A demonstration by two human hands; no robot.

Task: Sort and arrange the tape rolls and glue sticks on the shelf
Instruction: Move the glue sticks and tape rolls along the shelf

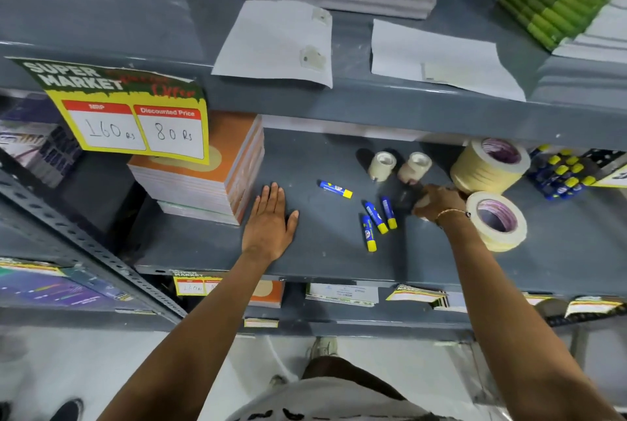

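Right hand at the small tape rolls, 4 glue sticks loose just to its left

The right hand [437, 201] reaches deep onto the grey metal shelf [322, 251], fingers curled around something dark and blurred in front of the 2 small white tape rolls [400, 166]; what it grasps, and how tightly, cannot be told. The 4 blue glue sticks with yellow caps [376, 217] lie flat between the hands, nearer the right: 3 clustered just left of it, long axes running roughly front to back with caps toward the shelf edge, and 1 apart, lying crosswise with its cap to the right. The 2 large cream masking-tape stacks [488, 166] sit right of that wrist, the nearer touching the forearm. The left hand [269, 220] rests flat, fingers spread, holding nothing, beside the stack of orange notebooks [203, 179].
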